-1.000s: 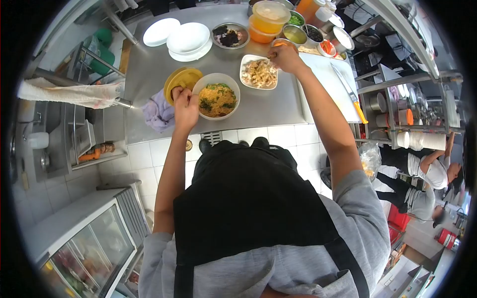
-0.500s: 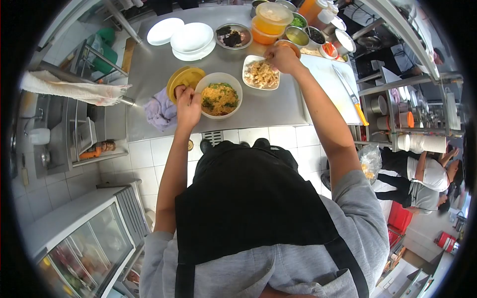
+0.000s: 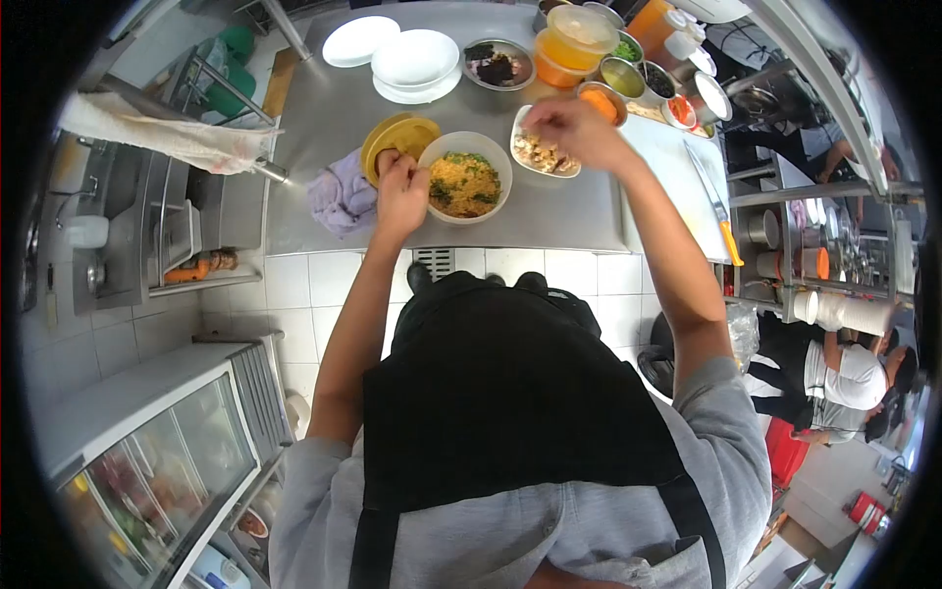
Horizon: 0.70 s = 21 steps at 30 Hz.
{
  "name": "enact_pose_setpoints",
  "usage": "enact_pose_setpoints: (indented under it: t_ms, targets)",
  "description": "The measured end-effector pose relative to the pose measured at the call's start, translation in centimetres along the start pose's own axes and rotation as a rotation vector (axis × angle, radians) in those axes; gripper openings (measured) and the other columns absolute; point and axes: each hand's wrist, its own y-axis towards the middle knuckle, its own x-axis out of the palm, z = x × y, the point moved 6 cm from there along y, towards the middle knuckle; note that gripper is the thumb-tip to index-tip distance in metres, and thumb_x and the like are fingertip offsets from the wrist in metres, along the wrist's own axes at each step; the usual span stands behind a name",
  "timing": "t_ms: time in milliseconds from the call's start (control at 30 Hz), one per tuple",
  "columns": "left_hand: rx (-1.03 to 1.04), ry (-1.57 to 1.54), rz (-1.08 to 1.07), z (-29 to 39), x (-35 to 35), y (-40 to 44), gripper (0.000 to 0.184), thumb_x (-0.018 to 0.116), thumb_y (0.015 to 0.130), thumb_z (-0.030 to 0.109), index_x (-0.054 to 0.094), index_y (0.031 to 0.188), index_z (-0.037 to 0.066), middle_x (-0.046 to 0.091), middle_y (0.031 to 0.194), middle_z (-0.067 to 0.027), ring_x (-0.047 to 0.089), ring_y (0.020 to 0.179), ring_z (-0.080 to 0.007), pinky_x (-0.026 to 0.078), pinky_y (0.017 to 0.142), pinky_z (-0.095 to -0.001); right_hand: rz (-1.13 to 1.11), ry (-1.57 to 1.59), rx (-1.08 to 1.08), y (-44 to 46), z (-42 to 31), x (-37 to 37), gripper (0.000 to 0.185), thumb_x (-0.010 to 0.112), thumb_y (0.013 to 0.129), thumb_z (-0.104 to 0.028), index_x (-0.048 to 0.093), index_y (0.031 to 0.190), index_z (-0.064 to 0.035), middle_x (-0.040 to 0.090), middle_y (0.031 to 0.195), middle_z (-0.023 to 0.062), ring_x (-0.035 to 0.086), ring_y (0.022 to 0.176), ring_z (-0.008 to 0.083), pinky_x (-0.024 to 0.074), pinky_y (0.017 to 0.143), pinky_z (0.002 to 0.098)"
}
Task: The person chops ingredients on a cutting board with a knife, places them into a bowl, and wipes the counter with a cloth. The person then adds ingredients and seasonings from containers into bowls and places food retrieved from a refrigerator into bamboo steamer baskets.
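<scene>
My left hand [image 3: 402, 196] is closed at the near rim of a yellow bowl [image 3: 417, 130], its fingers over the inside. Its thumb is close to the rim of a white round bowl [image 3: 502, 201] beside it. That bowl holds orange-yellow crumbly food [image 3: 466, 185] with chopped greens. My right hand [image 3: 579, 133] is over the far right part of a white square dish [image 3: 554, 175] of pale brown chopped pieces [image 3: 538, 152]. Its fingers are curled and blurred, so any small piece in them cannot be made out. A bowl of orange food [image 3: 599, 103] stands just beyond it.
White plates [image 3: 414, 59] and a metal bowl of dark food [image 3: 498, 65] stand at the back. A purple cloth [image 3: 343, 196] lies on the left. A yellow-handled knife [image 3: 716, 201] rests on the white cutting board [image 3: 672, 187]. Two people [image 3: 834, 378] stand far right.
My right hand has moved toward me and further over the square dish, uncovering more of the orange food's bowl. My left hand keeps its place at the yellow bowl. The whole view has shifted slightly.
</scene>
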Motion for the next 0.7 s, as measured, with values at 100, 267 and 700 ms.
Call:
enact_pose_setpoints:
  t_ms: [100,267,700]
  targets:
    - [0.012,0.026,0.006,0.3,0.1,0.2,0.018,0.054,0.077,0.013,0.049,0.071,-0.003,0.045,0.086,-0.0190,0.047,0.084,-0.0338,0.039,0.075,-0.0395,-0.322,-0.357,-0.261,0.3,-4.0,7.5,0.013,0.062,0.078,-0.007,0.066,0.089,-0.0023,0.067,0.084,0.0144,0.065,0.073,0.0260,0.0524,0.066,0.0350]
    - [0.023,0.034,0.021,0.4,0.0,0.1,0.020,0.055,0.077,0.015,0.050,0.070,-0.003,0.045,0.086,-0.0191,0.047,0.085,-0.0340,0.040,0.076,-0.0399,-0.411,-0.857,-0.129,2.7,-1.2,15.0,0.013,0.062,0.074,-0.007,0.067,0.085,-0.0048,0.066,0.081,0.0163,0.064,0.075,0.0353,0.0508,0.066,0.0421]
    - [-0.098,0.099,0.267,0.2,-6.3,1.4,0.047,0.068,0.083,0.040,0.051,0.077,-0.003,0.048,0.087,-0.0162,0.048,0.079,-0.0296,0.041,0.075,-0.0372,-0.053,0.027,-0.122,1.5,-1.7,2.6,0.013,0.065,0.080,-0.013,0.068,0.090,-0.0047,0.069,0.088,0.0130,0.066,0.078,0.0264,0.0521,0.070,0.0354]
